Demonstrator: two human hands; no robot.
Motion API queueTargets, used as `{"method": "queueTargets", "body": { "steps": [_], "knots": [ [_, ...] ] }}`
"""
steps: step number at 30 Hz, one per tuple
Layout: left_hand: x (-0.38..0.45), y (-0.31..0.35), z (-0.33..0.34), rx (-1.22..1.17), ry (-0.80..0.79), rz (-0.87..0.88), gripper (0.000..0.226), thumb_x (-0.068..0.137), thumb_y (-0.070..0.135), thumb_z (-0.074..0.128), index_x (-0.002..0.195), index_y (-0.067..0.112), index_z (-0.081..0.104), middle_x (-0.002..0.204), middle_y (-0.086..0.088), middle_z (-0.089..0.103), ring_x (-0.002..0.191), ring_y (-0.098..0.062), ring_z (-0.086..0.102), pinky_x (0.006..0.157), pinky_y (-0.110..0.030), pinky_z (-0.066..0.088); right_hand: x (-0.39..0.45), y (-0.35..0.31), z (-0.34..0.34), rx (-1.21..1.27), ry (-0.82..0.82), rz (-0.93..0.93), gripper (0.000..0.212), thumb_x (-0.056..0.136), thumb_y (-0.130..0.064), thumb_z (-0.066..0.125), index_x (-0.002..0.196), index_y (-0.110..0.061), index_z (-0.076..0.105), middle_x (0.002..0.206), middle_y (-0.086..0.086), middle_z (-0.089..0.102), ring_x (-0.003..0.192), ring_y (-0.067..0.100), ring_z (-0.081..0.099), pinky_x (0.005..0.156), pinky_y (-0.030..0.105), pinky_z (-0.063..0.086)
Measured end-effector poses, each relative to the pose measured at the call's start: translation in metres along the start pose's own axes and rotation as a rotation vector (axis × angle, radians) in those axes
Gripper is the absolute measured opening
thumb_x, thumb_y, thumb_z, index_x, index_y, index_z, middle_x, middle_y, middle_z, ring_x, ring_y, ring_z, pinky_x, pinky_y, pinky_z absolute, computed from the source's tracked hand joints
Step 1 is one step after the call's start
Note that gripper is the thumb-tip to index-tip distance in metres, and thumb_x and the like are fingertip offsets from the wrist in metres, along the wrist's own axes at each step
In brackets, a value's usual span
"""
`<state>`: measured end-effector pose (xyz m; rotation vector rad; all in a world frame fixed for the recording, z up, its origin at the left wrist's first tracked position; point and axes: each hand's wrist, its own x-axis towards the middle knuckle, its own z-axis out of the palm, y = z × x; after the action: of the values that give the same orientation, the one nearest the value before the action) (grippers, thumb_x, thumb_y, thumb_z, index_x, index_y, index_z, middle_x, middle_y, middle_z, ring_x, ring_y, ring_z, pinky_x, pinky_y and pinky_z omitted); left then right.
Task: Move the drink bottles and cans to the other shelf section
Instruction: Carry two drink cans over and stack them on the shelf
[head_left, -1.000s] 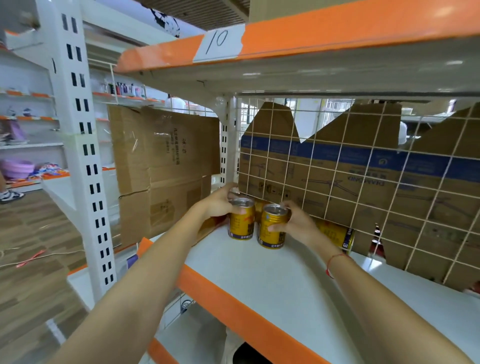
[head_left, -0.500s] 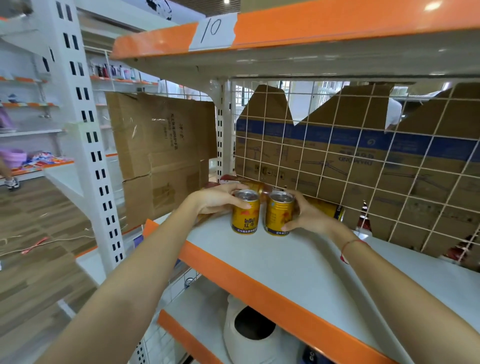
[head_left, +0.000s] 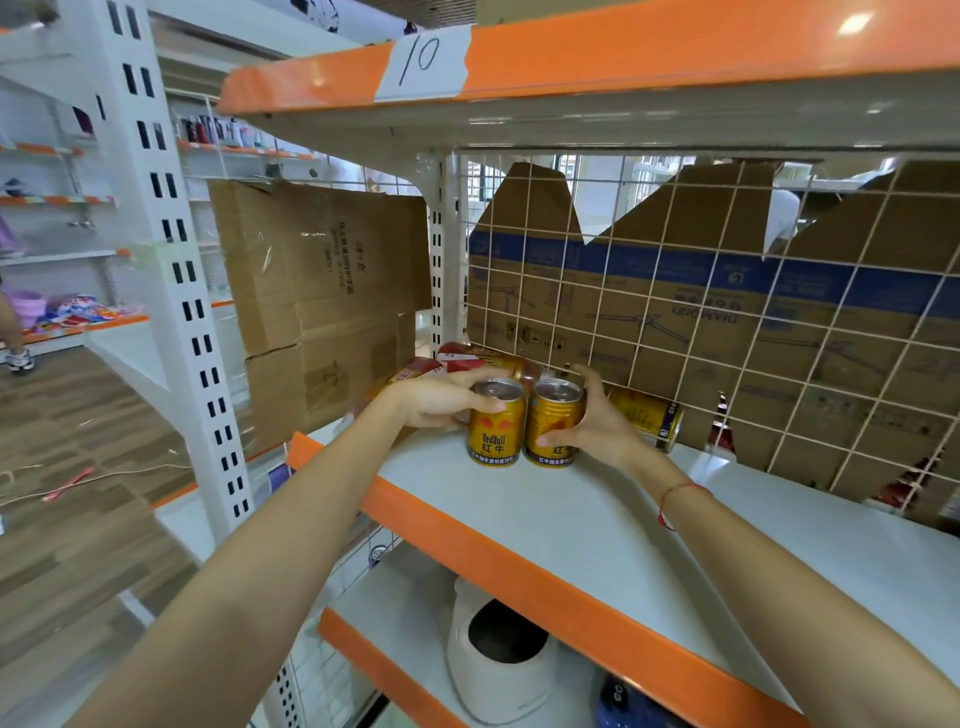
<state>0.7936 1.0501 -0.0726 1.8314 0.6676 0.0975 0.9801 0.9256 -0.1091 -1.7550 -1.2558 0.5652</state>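
Two gold Red Bull cans stand upright side by side on the white shelf (head_left: 519, 519) with the orange front edge. My left hand (head_left: 441, 397) grips the left can (head_left: 496, 434) from its left side, thumb across the front. The right can (head_left: 553, 428) is held by my right hand (head_left: 597, 421), fingers wrapped behind it and thumb on its front. A third gold can (head_left: 652, 415) lies on its side behind my right hand, against the wire mesh. Red-labelled drink bottles (head_left: 467, 358) lie behind my left hand, partly hidden.
Wire mesh (head_left: 727, 322) backed by cardboard closes the shelf's rear. A white upright post (head_left: 441, 249) and a cardboard sheet (head_left: 322, 291) stand to the left. An upper shelf labelled 10 (head_left: 423, 60) hangs overhead. A white appliance (head_left: 498, 660) sits on the shelf below.
Both hands have drawn the two upright cans slightly forward and away from the back corner. The view has shifted so the lower shelf shows more.
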Motion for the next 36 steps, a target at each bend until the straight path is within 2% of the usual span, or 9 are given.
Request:
{"method": "queueTargets", "body": {
  "steps": [4,8,12,14,16,20,25,31,36],
  "knots": [
    [0.003,0.01,0.006,0.249,0.037,-0.056,0.078,0.08,0.019,0.075,0.139,0.035,0.025,0.144,-0.002,0.035,0.131,-0.03,0.039,0.099,-0.052,0.046,0.001,-0.004,0.003,-0.074,-0.018,0.0,0.103,0.066,-0.011,0.084,0.144,-0.025,0.018,0.139,0.004,0.046,0.12,0.021,0.049,0.097,0.035,0.042],
    [0.01,0.015,0.018,0.426,0.171,0.006,0.074,0.071,0.016,0.083,0.124,0.028,0.033,0.136,-0.006,0.042,0.122,-0.031,0.047,0.086,-0.047,0.055,0.002,-0.004,0.005,-0.134,0.04,-0.023,0.091,0.062,-0.014,0.087,0.135,-0.021,0.032,0.135,0.004,0.047,0.119,0.021,0.05,0.087,0.029,0.042],
    [0.011,0.012,0.021,0.501,0.266,0.089,0.071,0.069,0.015,0.084,0.121,0.023,0.036,0.132,-0.008,0.048,0.119,-0.028,0.049,0.083,-0.037,0.054,0.007,-0.009,0.004,-0.269,0.054,-0.015,0.091,0.061,-0.017,0.088,0.134,-0.017,0.034,0.135,0.005,0.046,0.121,0.024,0.049,0.091,0.034,0.046],
    [0.01,0.012,0.023,0.524,0.291,0.103,0.073,0.068,0.016,0.085,0.123,0.02,0.037,0.132,-0.009,0.049,0.118,-0.027,0.05,0.084,-0.035,0.052,0.007,-0.012,0.005,-0.301,0.048,-0.002,0.094,0.062,-0.017,0.088,0.136,-0.019,0.031,0.138,0.005,0.044,0.123,0.026,0.048,0.096,0.039,0.047],
    [0.008,0.012,0.026,0.537,0.312,0.096,0.078,0.066,0.016,0.086,0.127,0.018,0.036,0.133,-0.01,0.049,0.119,-0.027,0.05,0.091,-0.038,0.051,0.003,-0.014,0.003,-0.317,0.023,0.004,0.096,0.063,-0.016,0.086,0.14,-0.024,0.029,0.141,0.005,0.04,0.125,0.028,0.046,0.098,0.043,0.046],
    [-0.004,0.013,0.036,0.564,0.361,0.074,0.102,0.063,0.019,0.088,0.143,0.013,0.025,0.14,-0.012,0.043,0.129,-0.03,0.042,0.103,-0.043,0.043,-0.012,-0.02,-0.007,-0.458,-0.012,0.015,0.095,0.063,-0.021,0.085,0.141,-0.024,0.031,0.143,0.008,0.034,0.127,0.032,0.043,0.099,0.046,0.045],
    [-0.025,0.023,0.064,0.579,0.416,0.071,0.091,0.064,0.017,0.086,0.136,0.012,0.032,0.135,-0.016,0.034,0.121,-0.034,0.046,0.099,-0.039,0.044,-0.041,-0.03,-0.027,-0.541,-0.015,0.003,0.091,0.061,-0.025,0.087,0.137,-0.018,0.036,0.135,0.008,0.037,0.121,0.03,0.047,0.094,0.041,0.047],
    [-0.051,0.056,0.092,0.733,0.395,0.067,0.087,0.069,0.023,0.083,0.138,0.015,0.031,0.134,-0.012,0.043,0.115,-0.033,0.052,0.082,-0.036,0.045,-0.085,-0.037,-0.054,-0.606,0.03,0.016,0.082,0.066,-0.022,0.084,0.133,-0.013,0.037,0.136,0.006,0.038,0.118,0.029,0.049,0.09,0.043,0.048],
    [-0.068,0.066,0.122,0.761,0.395,0.11,0.083,0.071,0.028,0.08,0.137,0.018,0.032,0.136,-0.006,0.037,0.115,-0.031,0.051,0.087,-0.038,0.044,-0.13,-0.038,-0.074,-0.698,0.107,0.06,0.079,0.069,-0.021,0.081,0.133,-0.012,0.036,0.134,0.009,0.039,0.114,0.033,0.052,0.084,0.043,0.05]
  ]
}}
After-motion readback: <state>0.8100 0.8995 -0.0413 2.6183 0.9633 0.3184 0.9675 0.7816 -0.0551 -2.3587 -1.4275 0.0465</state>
